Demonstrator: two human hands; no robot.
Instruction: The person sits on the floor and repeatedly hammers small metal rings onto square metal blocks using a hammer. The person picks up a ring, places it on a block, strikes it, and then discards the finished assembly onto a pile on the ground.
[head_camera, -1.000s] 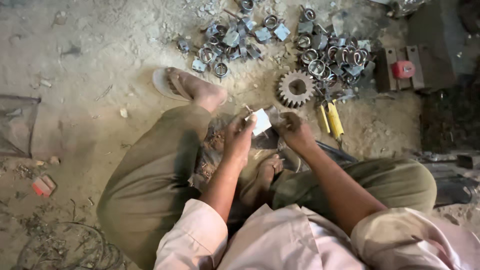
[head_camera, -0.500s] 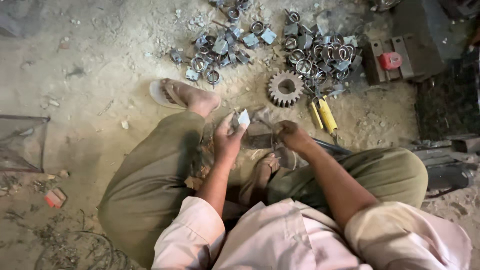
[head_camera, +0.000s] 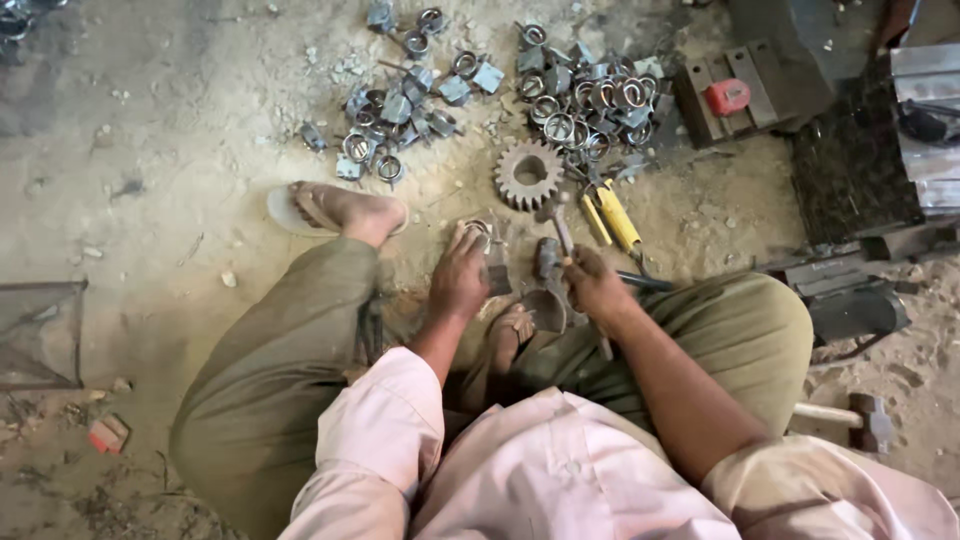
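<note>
I sit on dusty ground with my knees spread. My left hand (head_camera: 458, 280) presses a small metal ring piece (head_camera: 484, 238) down near a dark metal block (head_camera: 545, 308) between my feet. Just to the right, my right hand (head_camera: 595, 285) is closed around the handle of a hammer (head_camera: 548, 256) whose head hangs just above the block. A toothed steel gear (head_camera: 528, 175) lies on the ground just beyond both hands.
Two heaps of metal rings and clamps (head_camera: 590, 90) (head_camera: 395, 120) lie beyond the gear. Yellow-handled pliers (head_camera: 612, 215) rest right of it. A block with a red cap (head_camera: 727, 97) and dark metal stock sit far right. A second hammer (head_camera: 862, 418) lies by my right knee. My sandalled foot (head_camera: 340, 210) is at left.
Both hands have dropped from chest height, where they held a small pale piece together, down to the block. My right hand now grips the hammer.
</note>
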